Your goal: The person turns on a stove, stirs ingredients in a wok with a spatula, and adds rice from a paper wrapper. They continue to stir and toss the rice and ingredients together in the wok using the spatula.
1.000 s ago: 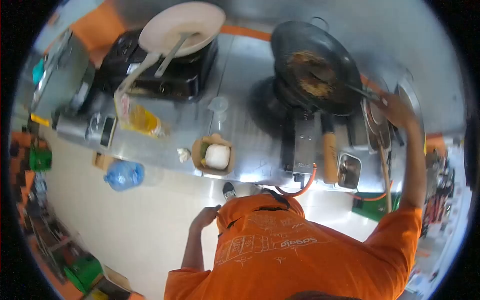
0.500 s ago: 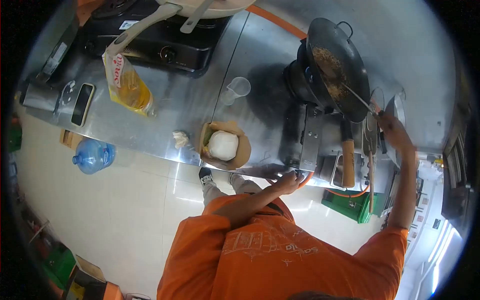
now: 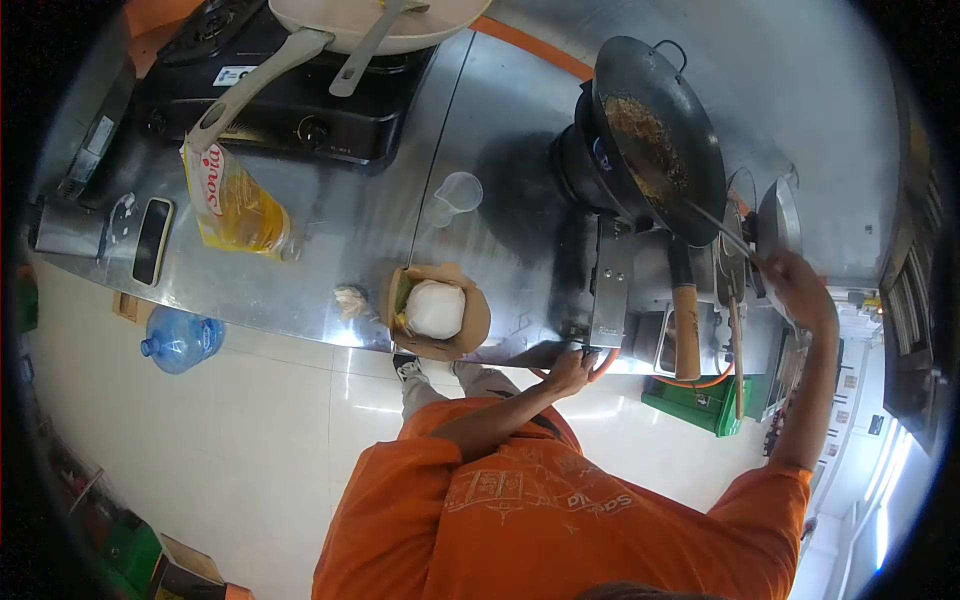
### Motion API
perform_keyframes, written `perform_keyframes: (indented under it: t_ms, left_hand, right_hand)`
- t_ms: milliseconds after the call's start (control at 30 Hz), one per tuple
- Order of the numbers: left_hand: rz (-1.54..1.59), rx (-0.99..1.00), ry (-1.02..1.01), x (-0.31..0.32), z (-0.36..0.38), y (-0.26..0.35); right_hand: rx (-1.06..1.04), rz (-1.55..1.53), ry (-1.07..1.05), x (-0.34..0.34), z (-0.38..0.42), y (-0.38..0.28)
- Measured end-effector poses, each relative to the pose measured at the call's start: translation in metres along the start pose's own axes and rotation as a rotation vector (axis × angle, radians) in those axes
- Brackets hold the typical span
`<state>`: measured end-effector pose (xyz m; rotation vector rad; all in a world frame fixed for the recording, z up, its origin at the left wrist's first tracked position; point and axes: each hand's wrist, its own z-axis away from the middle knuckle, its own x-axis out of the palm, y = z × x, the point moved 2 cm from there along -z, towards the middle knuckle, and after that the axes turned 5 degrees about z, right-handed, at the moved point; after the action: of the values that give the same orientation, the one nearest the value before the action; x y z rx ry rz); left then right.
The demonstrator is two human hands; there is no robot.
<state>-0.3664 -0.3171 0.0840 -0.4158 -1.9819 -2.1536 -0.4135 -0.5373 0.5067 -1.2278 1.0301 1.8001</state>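
A dark wok (image 3: 697, 125) sits tilted on a gas burner (image 3: 608, 290), with brown crumbly food (image 3: 640, 140) inside it. My right hand (image 3: 800, 288) is closed around the handle of a long metal utensil (image 3: 722, 232); the utensil's far end reaches into the food, its tip hidden there. At the front of the burner, my left hand (image 3: 570, 372) has its fingers pinched on the control knob (image 3: 590, 352). The wok's wooden handle (image 3: 686, 335) points toward my body, between my two hands.
A cardboard box with a white round item (image 3: 435, 310) stands at the counter's front edge. Behind it is a clear measuring cup (image 3: 456, 194). Leftward are an oil pouch (image 3: 235, 205), a phone (image 3: 152, 240) and a second stove (image 3: 290, 115) with a light pan (image 3: 350, 28).
The whole view has shifted slightly, moving the counter things left and mostly down. The utensil has moved a little within the wok. My left hand stays at the burner knob.
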Motion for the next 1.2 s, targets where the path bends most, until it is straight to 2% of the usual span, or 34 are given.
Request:
perform_keyframes:
  t_ms: [67,100,167,267,367,400,500,600,633,700,733,767,833,867,900,967,1000,1067,1100,1167,1200]
  left_hand:
    - [-0.042,-0.002,-0.013,0.005,-0.007,-0.025]
    - [-0.021,-0.021,-0.008,0.008,-0.008,-0.035]
    - [-0.001,-0.043,-0.008,0.011,-0.006,-0.037]
    - [0.036,-0.107,-0.077,0.001,-0.003,-0.018]
    - [0.147,-0.138,-0.107,0.001,-0.004,-0.016]
    - [0.139,-0.170,-0.104,0.001,-0.004,-0.016]
    - [0.086,-0.200,-0.173,-0.002,-0.005,-0.012]
    - [0.285,-0.249,-0.158,-0.005,-0.001,-0.001]
    - [0.273,-0.246,-0.159,-0.010,-0.003,0.009]
    - [0.066,-0.467,-0.320,-0.017,0.001,0.019]
    - [-0.066,-0.502,-0.419,-0.020,0.004,0.019]
    - [-0.086,-0.504,-0.425,-0.023,0.008,0.023]
    - [-0.233,-0.450,-0.586,-0.037,0.015,0.051]
    - [-0.217,-0.463,-0.551,-0.049,0.026,0.103]
    - [-0.215,-0.447,-0.574,-0.056,0.029,0.126]
    - [-0.020,-0.482,-0.535,-0.053,0.030,0.173]
    - [0.175,-0.511,-0.494,-0.042,0.030,0.191]
    - [0.471,-0.495,-0.401,-0.015,0.017,0.220]
    - [0.449,-0.497,-0.399,-0.008,0.015,0.240]
    - [0.494,-0.448,-0.257,0.003,0.004,0.275]
    - [0.480,-0.450,-0.209,0.014,-0.003,0.266]
  right_hand:
    - [0.063,-0.068,-0.211,-0.016,0.011,-0.022]
    - [0.069,-0.069,-0.210,-0.006,0.006,-0.020]
    - [-0.098,-0.101,0.023,0.018,-0.013,-0.015]
    - [0.033,-0.019,-0.042,0.000,0.000,-0.012]
    - [0.006,-0.075,-0.129,-0.006,0.011,-0.009]
    - [0.016,-0.078,-0.130,0.000,0.004,-0.012]
    - [-0.052,-0.055,0.042,0.011,-0.011,-0.013]
    - [0.032,0.058,-0.018,-0.005,-0.002,0.005]
    - [-0.018,0.013,-0.091,-0.016,0.010,-0.006]
    - [-0.053,-0.048,-0.164,-0.006,0.015,-0.016]
    - [-0.071,-0.060,-0.073,0.010,-0.001,-0.014]
    - [-0.093,-0.072,0.029,0.017,-0.012,-0.013]
    - [-0.016,-0.101,0.051,0.016,-0.009,0.001]
    - [-0.079,-0.053,0.019,0.014,0.003,0.021]
    - [-0.143,0.001,-0.012,0.009,0.008,0.034]
    - [-0.123,-0.084,-0.004,-0.002,0.004,0.008]
    - [-0.101,-0.163,-0.034,0.002,0.009,0.003]
    - [-0.092,-0.146,0.037,0.036,-0.024,0.025]
    - [-0.095,-0.117,0.113,0.046,-0.037,0.033]
    - [-0.100,-0.091,0.172,0.021,-0.012,0.037]
    - [-0.069,-0.099,0.015,0.004,0.007,0.034]
